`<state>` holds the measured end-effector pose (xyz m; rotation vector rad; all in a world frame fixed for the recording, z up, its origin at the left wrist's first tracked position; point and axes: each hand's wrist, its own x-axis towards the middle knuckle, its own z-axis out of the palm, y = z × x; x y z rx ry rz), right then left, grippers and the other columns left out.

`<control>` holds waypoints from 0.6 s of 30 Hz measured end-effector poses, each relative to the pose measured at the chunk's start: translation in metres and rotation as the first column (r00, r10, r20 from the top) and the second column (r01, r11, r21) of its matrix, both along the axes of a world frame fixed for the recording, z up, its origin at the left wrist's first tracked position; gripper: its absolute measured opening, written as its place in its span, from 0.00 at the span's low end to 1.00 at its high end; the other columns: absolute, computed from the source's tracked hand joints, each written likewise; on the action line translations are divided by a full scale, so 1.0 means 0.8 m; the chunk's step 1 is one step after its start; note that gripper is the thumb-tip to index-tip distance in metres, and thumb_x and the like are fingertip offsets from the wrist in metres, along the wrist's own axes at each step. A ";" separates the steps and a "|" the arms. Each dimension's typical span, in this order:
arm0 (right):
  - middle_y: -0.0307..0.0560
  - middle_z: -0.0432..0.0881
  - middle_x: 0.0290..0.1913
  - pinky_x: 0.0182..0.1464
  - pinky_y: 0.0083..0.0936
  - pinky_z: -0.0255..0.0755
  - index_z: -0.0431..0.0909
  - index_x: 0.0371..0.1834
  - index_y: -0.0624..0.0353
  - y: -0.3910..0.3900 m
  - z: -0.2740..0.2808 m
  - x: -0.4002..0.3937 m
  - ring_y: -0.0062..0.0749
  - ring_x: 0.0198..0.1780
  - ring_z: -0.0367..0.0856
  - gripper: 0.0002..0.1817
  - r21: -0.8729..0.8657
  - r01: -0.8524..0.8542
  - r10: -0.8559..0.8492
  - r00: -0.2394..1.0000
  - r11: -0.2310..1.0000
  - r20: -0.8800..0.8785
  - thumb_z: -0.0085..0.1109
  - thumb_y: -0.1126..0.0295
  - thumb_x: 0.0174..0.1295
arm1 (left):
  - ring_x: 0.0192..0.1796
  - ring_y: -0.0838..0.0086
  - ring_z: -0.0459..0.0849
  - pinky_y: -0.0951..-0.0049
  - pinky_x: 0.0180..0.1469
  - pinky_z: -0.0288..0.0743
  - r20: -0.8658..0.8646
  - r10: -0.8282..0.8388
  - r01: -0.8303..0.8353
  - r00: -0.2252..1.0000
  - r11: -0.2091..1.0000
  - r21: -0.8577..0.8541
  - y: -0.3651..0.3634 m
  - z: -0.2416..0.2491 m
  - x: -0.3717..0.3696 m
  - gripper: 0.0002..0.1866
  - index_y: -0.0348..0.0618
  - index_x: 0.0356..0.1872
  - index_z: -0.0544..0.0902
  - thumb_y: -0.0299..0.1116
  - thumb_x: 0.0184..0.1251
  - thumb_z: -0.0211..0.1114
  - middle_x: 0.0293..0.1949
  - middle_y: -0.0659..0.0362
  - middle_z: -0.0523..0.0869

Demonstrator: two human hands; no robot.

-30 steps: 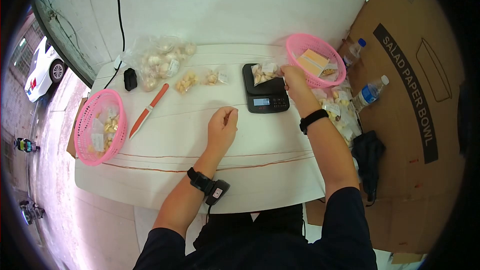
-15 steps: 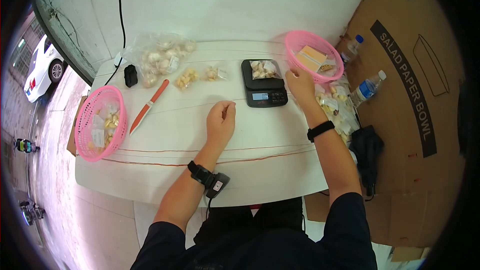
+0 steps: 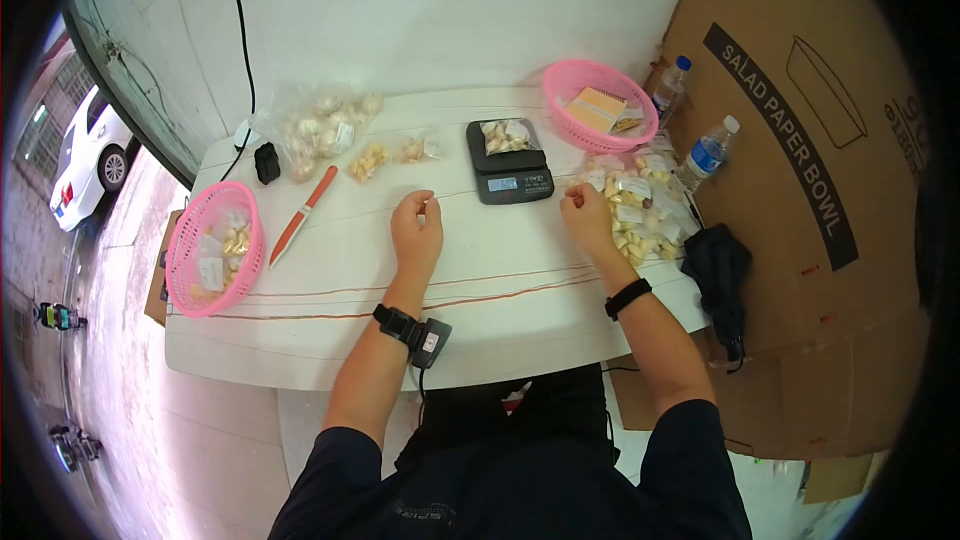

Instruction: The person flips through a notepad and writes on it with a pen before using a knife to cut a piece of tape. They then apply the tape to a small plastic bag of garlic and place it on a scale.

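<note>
My left hand (image 3: 417, 230) rests on the white table with its fingers curled in and nothing showing in them. My right hand (image 3: 587, 220) is closed near the scale's right corner, beside bags of peeled garlic cloves (image 3: 640, 235); what its fingertips hold, if anything, is hidden. Between and beyond my hands stands a black digital scale (image 3: 512, 187) with a lit display. On its platform lies a clear bag of garlic (image 3: 506, 137) with a white label. Two small bags of cloves, one bag (image 3: 370, 162) and another bag (image 3: 420, 148), lie left of the scale.
An orange-handled knife (image 3: 305, 215) lies left, near a pink basket (image 3: 180, 285) of bagged cloves. A big bag of garlic bulbs (image 3: 325, 130) sits behind. At right are another pink basket (image 3: 562, 118) with a notepad, water bottles (image 3: 707, 152), a black umbrella (image 3: 718, 265) and cardboard (image 3: 780, 240).
My right hand has drawn back from beside the right pink basket toward me, still closed. My left hand stays curled on the table. The camera view has shifted slightly.
</note>
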<state>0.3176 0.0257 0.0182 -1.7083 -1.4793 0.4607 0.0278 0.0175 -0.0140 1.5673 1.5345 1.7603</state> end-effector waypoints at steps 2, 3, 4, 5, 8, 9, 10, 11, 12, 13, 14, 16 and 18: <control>0.50 0.86 0.32 0.41 0.39 0.78 0.82 0.41 0.60 -0.007 -0.004 -0.007 0.44 0.35 0.86 0.12 0.018 0.001 -0.002 1.000 1.000 0.010 0.61 0.63 0.60 | 0.36 0.72 0.83 0.70 0.41 0.76 0.019 0.015 -0.015 1.000 1.000 -0.011 0.000 -0.004 -0.004 0.08 0.37 0.43 0.86 0.30 0.70 0.65 0.33 0.56 0.86; 0.50 0.86 0.31 0.40 0.40 0.78 0.82 0.39 0.60 -0.010 -0.004 -0.011 0.45 0.34 0.86 0.12 0.032 -0.001 0.001 1.000 0.999 0.023 0.62 0.63 0.60 | 0.36 0.76 0.81 0.73 0.42 0.76 0.036 -0.008 0.010 0.999 0.998 -0.054 -0.001 -0.003 -0.005 0.08 0.36 0.45 0.85 0.30 0.72 0.64 0.34 0.58 0.86; 0.50 0.86 0.31 0.40 0.40 0.78 0.82 0.39 0.60 -0.012 -0.004 -0.013 0.45 0.34 0.86 0.12 0.033 -0.002 0.002 1.000 0.999 0.021 0.62 0.63 0.60 | 0.37 0.79 0.80 0.76 0.43 0.75 0.054 -0.029 0.034 0.998 0.995 -0.097 -0.001 -0.002 -0.006 0.09 0.36 0.48 0.84 0.30 0.74 0.64 0.35 0.61 0.85; 0.51 0.85 0.31 0.39 0.41 0.77 0.82 0.38 0.60 -0.014 -0.004 -0.014 0.46 0.34 0.85 0.11 0.029 -0.011 0.010 0.998 1.000 0.055 0.61 0.64 0.59 | 0.37 0.79 0.80 0.76 0.43 0.75 0.052 -0.027 0.032 0.998 0.995 -0.096 -0.003 -0.002 -0.006 0.09 0.36 0.48 0.84 0.30 0.74 0.64 0.35 0.61 0.85; 0.52 0.85 0.30 0.39 0.43 0.77 0.81 0.36 0.60 -0.016 0.002 -0.020 0.49 0.34 0.85 0.09 0.046 -0.033 0.027 0.993 0.998 0.118 0.61 0.66 0.58 | 0.36 0.80 0.80 0.77 0.42 0.74 -0.015 -0.023 0.020 1.000 0.988 -0.156 -0.004 0.005 -0.005 0.08 0.36 0.47 0.84 0.29 0.74 0.63 0.35 0.61 0.85; 0.52 0.85 0.30 0.38 0.43 0.76 0.81 0.35 0.60 -0.017 0.000 -0.020 0.50 0.34 0.85 0.09 0.064 -0.046 0.035 0.988 0.997 0.153 0.61 0.66 0.58 | 0.34 0.77 0.81 0.74 0.40 0.75 0.004 0.010 -0.010 1.000 0.993 -0.115 -0.003 0.003 -0.004 0.08 0.35 0.46 0.85 0.29 0.72 0.64 0.34 0.59 0.85; 0.52 0.85 0.30 0.38 0.43 0.76 0.81 0.35 0.60 -0.017 -0.003 -0.019 0.50 0.34 0.85 0.09 0.061 -0.042 0.032 0.988 0.997 0.150 0.61 0.66 0.58 | 0.33 0.74 0.82 0.72 0.39 0.75 0.025 0.042 -0.040 0.999 0.996 -0.076 -0.003 0.001 -0.002 0.08 0.35 0.45 0.85 0.29 0.70 0.65 0.32 0.57 0.86; 0.51 0.83 0.28 0.37 0.43 0.75 0.80 0.35 0.59 -0.017 -0.006 -0.018 0.49 0.33 0.84 0.08 0.110 -0.064 0.042 0.980 0.992 0.195 0.61 0.67 0.58 | 0.33 0.74 0.82 0.72 0.39 0.75 0.022 0.038 -0.036 0.999 0.996 -0.078 -0.003 -0.001 -0.002 0.08 0.35 0.45 0.85 0.29 0.70 0.65 0.32 0.57 0.86; 0.50 0.82 0.26 0.36 0.43 0.73 0.80 0.34 0.59 -0.016 -0.010 -0.017 0.47 0.31 0.82 0.07 0.159 -0.089 0.049 0.969 0.983 0.241 0.61 0.67 0.59 | 0.33 0.75 0.81 0.73 0.38 0.75 0.054 0.021 -0.016 0.998 0.996 -0.092 -0.004 0.002 -0.001 0.08 0.35 0.45 0.85 0.28 0.70 0.64 0.32 0.57 0.85; 0.50 0.82 0.26 0.36 0.43 0.73 0.80 0.34 0.59 -0.015 -0.015 -0.017 0.47 0.31 0.82 0.07 0.158 -0.085 0.045 0.971 0.984 0.237 0.61 0.67 0.59 | 0.33 0.77 0.81 0.75 0.38 0.75 0.085 0.004 0.005 0.996 0.994 -0.106 -0.005 0.004 -0.001 0.08 0.35 0.45 0.85 0.28 0.71 0.64 0.33 0.58 0.85; 0.50 0.81 0.25 0.37 0.45 0.73 0.79 0.33 0.59 -0.015 -0.020 -0.017 0.49 0.32 0.82 0.07 0.220 -0.095 0.030 0.958 0.971 0.285 0.61 0.68 0.58 | 0.33 0.77 0.81 0.75 0.38 0.75 0.080 0.002 0.007 0.997 0.994 -0.106 -0.006 0.006 0.000 0.08 0.35 0.45 0.85 0.28 0.71 0.64 0.33 0.58 0.85; 0.50 0.81 0.25 0.37 0.47 0.72 0.79 0.32 0.59 -0.014 -0.022 -0.019 0.50 0.32 0.81 0.06 0.280 -0.107 0.010 0.945 0.954 0.326 0.61 0.68 0.58 | 0.33 0.78 0.80 0.76 0.37 0.74 0.123 -0.019 0.034 0.992 0.992 -0.124 -0.005 0.005 -0.002 0.08 0.35 0.45 0.85 0.28 0.72 0.63 0.33 0.59 0.85; 0.53 0.80 0.28 0.40 0.51 0.70 0.76 0.29 0.58 -0.015 -0.023 -0.020 0.54 0.36 0.80 0.05 0.276 -0.106 0.020 0.954 0.955 0.300 0.60 0.69 0.56 | 0.32 0.78 0.80 0.76 0.37 0.74 0.102 -0.015 0.028 0.995 0.991 -0.129 -0.005 0.003 -0.002 0.08 0.34 0.45 0.85 0.28 0.72 0.63 0.33 0.59 0.85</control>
